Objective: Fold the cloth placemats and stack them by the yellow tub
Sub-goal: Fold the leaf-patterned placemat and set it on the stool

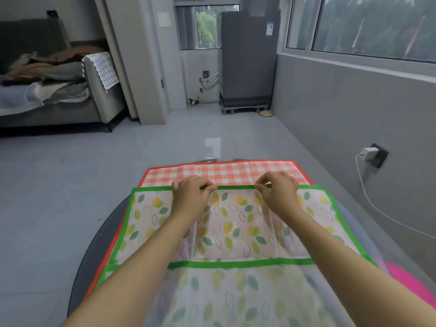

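Pinching green-edged leaf placemat [236, 223]: both hands [191, 192] [279, 190].

Leaf-print placemat [236, 223], green-bordered, pale with green and yellow leaves, lies spread over a red-and-white checked placemat [226, 172] with an orange-red border. The checked mat lies flat, showing beyond the leaf mat's far edge and along its left side. A second green band crosses the leaf mat nearer the person.

floor [70, 185]: pale grey tile, glossy | sofa [59, 95]: grey, heaped with clothes | fridge [247, 57]: grey (on a stand) | windows [377, 24]: daylight, trees outside | wall [342, 109]: grey
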`<state>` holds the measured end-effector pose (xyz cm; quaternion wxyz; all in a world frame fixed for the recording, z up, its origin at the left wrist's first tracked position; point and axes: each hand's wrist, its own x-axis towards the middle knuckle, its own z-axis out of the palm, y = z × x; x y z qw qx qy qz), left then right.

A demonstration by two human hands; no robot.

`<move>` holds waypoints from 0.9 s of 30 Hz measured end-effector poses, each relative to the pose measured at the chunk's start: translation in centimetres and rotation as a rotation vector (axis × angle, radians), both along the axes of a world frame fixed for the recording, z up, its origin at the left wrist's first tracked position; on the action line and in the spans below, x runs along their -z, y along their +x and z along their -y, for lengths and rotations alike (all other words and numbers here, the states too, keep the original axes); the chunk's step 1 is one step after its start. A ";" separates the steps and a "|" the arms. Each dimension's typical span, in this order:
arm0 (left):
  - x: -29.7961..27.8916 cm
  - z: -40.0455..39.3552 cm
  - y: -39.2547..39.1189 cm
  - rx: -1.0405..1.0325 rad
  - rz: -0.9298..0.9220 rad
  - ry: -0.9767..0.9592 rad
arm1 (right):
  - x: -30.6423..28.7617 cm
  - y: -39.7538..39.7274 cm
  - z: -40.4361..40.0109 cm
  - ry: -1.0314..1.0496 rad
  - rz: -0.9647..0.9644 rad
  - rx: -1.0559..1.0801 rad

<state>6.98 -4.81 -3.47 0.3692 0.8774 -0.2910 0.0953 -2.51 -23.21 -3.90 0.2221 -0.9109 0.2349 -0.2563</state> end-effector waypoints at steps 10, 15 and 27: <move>-8.8 -6.8 -8.5 0.099 0.077 0.064 | -9.4 -10.0 -4.4 -0.272 -0.025 -0.165; -8.0 -10.5 -12.9 0.193 0.037 0.140 | -9.1 -15.6 -7.1 -0.273 -0.131 -0.256; -0.7 -14.9 -18.9 0.309 -0.281 0.262 | -2.9 -21.6 -9.8 -0.066 -0.447 -0.488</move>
